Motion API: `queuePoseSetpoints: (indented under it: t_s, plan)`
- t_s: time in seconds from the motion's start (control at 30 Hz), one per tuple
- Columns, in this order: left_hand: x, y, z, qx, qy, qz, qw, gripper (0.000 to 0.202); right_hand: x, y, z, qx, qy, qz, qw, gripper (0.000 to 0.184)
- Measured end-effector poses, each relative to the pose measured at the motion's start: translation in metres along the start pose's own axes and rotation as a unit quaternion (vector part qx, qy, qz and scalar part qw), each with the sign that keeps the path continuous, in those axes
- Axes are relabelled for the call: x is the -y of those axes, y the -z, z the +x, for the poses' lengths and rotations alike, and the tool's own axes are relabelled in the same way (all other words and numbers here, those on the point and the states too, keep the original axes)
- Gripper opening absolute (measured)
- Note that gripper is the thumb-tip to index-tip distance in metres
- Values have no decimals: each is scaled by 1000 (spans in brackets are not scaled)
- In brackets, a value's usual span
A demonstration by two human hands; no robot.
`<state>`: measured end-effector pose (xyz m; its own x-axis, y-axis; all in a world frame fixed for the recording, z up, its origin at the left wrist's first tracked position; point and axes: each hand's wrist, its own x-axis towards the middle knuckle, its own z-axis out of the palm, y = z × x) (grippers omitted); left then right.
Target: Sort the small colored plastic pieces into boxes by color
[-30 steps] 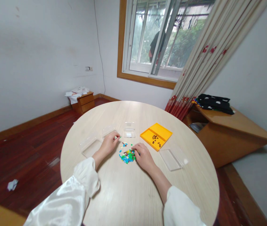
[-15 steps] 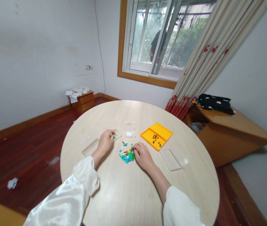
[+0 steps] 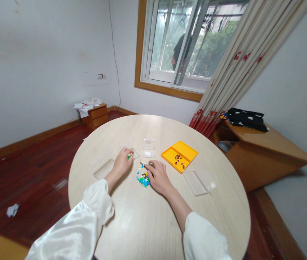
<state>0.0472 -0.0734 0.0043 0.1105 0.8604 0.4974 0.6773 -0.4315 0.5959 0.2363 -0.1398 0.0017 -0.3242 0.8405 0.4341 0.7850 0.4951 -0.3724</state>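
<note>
My left hand (image 3: 122, 163) is curled at a clear plastic box (image 3: 135, 154). Small green bricks (image 3: 130, 156) show by its fingertips; whether one is pinched is too small to make out. My right hand (image 3: 158, 176) lies palm down over the right side of a pile of small building bricks (image 3: 143, 181), index finger stretched out and fingers apart. Blue, green, yellow, white and brown bricks show in the pile; the hand covers part of it. Behind the pile, a small clear box (image 3: 148, 152) stands with its lid up.
A yellow open case (image 3: 183, 148) with several brown bricks (image 3: 179, 157) lies to the right. Another clear box (image 3: 196, 183) is nearer me, and one (image 3: 104, 169) sits left. The round table (image 3: 142, 224) ends in a curved edge. A wooden cabinet (image 3: 267, 155) stands beyond it.
My right hand has moved slightly left and further over the pile, with its fingers spreading out and hiding more bricks. My left hand stays at the box with a small finger shift.
</note>
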Motion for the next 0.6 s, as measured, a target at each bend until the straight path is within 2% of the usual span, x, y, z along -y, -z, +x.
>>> queuePoseSetpoints:
  t_s: [0.13, 0.27, 0.43, 0.6]
  plan:
    - [-6, -4, -4, 62, -65, -22, 996, 21, -2, 0, 0, 0, -1, -10, 1000, 30]
    - [-11, -9, -9, 114, -108, 13, 987, 24, -6, -2, 0, -20, -13, -15, 1000, 21]
    - [-13, -12, -10, 141, -135, 62, 979, 24, -8, -4, 1, -40, -12, -6, 999, 12]
    - [-14, -11, -9, 163, -130, 78, 975, 22, -8, -5, 1, -45, 4, 18, 999, 16]
